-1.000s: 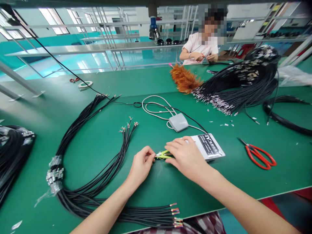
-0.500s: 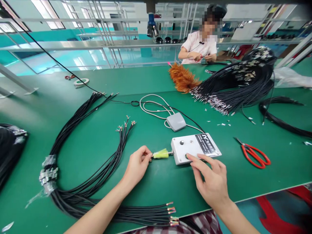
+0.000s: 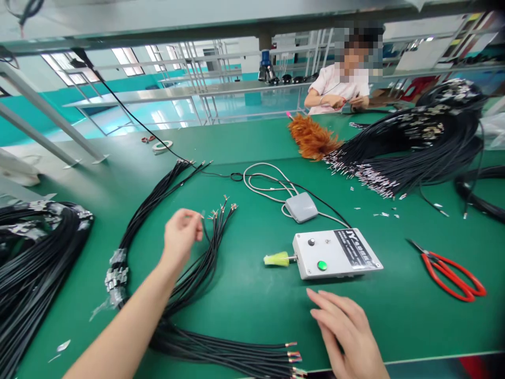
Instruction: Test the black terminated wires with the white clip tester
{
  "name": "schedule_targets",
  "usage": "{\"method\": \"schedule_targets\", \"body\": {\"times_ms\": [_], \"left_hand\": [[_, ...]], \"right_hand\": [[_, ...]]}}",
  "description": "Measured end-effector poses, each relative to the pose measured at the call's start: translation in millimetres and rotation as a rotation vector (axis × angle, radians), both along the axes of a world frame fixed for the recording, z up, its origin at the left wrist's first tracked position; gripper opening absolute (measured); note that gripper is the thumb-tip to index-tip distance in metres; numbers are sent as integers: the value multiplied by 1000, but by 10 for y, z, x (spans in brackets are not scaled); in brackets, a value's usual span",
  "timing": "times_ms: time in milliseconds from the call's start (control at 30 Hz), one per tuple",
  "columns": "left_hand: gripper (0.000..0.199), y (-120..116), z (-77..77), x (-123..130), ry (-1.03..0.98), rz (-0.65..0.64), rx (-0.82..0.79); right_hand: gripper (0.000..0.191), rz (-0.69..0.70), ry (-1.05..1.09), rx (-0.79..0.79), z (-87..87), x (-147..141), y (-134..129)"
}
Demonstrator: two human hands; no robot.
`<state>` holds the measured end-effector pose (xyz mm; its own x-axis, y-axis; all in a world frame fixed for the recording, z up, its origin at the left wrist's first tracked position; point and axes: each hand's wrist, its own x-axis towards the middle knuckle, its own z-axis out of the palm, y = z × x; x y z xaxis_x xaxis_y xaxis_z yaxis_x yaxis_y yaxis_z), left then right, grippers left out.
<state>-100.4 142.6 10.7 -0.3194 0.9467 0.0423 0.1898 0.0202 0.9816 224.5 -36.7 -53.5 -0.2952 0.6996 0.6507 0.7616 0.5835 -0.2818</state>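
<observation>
L hand has moved left, off the yellow-green tip of the grey box, & is now by the black cable bundle; R hand has come off the box's green btn & hangs just in front of the box, nr the table edge.

L hand: thumb + fingers closed in a pinch, gripping what looks like one black cable nr its end; grip partly hidden. R hand: open, fingers loosely out & slightly bent.

Bundle curves across the green table, some stripped ends pointing up nr L hand, others running R along the front edge. Box sits R of centre, tip pointing L, clear of both hands. Grey pedal w/ coiled cord just behind box; red-handled cutters to its R. Bigger cable pile far R, orange duster beside it; co-worker at far side.
</observation>
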Motion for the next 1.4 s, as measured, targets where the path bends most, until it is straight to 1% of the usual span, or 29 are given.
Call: {"method": "schedule_targets", "body": {"times_ms": [67,100,133,167,200,233,267,300,333,367,400,433,467,500,533,567,600,667,733,833,900,967,1067,1133,1233,1300,1400], "left_hand": [[14,190,110,-219,4,111,20],[14,224,146,-271,15,142,31],[14,201,165,-273,34,155,45],[12,117,161,-228,60,151,61],[9,-29,133,-142,94,121,78],[7,-226,79,-28,135,65,94],[10,-461,2,99,178,-22,97],[8,-714,-94,225,244,-207,71],[5,-961,-200,337,448,-599,33],[15,-1184,-311,429,664,-908,-1],[20,-1367,-417,498,889,-1056,-34],[22,-1500,-512,544,1070,-1099,-65],[21,-1580,-590,572,1186,-1114,-69],[19,-1611,-645,585,1247,-1109,-69],[16,-1603,-675,588,1251,-1112,-80],[17,-1567,-678,586,1209,-1135,-110],[22,-1517,-656,581,1138,-1161,-155],[32,-1421,-557,567,965,-1185,-260],[35,-1376,-429,546,827,-1156,-309],[25,-1407,-270,506,694,-1038,-226],[15,-1449,-194,508,627,-976,-157],[10,-1477,-131,563,581,-950,-141],[10,-1480,-65,730,519,-940,-141],[12,-1461,-51,849,470,-927,-124],[16,-1430,-62,960,385,-882,-119],[18,-1417,-71,982,328,-846,-136],[18,-1408,-83,975,249,-812,-155]], "right_hand": [[32,28,-4,-3,-34,-25,-14],[30,24,3,-11,-44,-35,-8],[29,14,16,-19,-51,-43,4],[27,5,29,-27,-58,-48,18],[26,0,42,-29,-66,-49,32],[25,-2,53,-27,-78,-47,43],[25,0,62,-25,-93,-42,49],[25,6,66,-24,-112,-34,51],[26,11,64,-27,-134,-25,49],[26,16,58,-32,-157,-15,45],[26,18,48,-41,-180,-5,38],[26,16,37,-50,-202,3,32],[25,13,25,-57,-221,10,28],[24,12,14,-58,-236,14,26],[23,13,5,-51,-249,17,27],[22,15,-2,-39,-258,17,31],[21,17,-7,-26,-263,16,39],[19,23,-12,-7,-261,9,58],[19,25,-1,-1,-244,1,76],[20,32,58,-13,-195,-23,80],[19,39,153,-62,-154,-59,62],[16,50,295,-186,-115,-120,34],[10,89,556,-485,-62,-255,6],[16,132,777,-674,-24,-359,16],[33,195,1107,-892,52,-499,79],[39,223,1247,-1032,114,-566,136],[40,250,1414,-1208,181,-634,198]]}}
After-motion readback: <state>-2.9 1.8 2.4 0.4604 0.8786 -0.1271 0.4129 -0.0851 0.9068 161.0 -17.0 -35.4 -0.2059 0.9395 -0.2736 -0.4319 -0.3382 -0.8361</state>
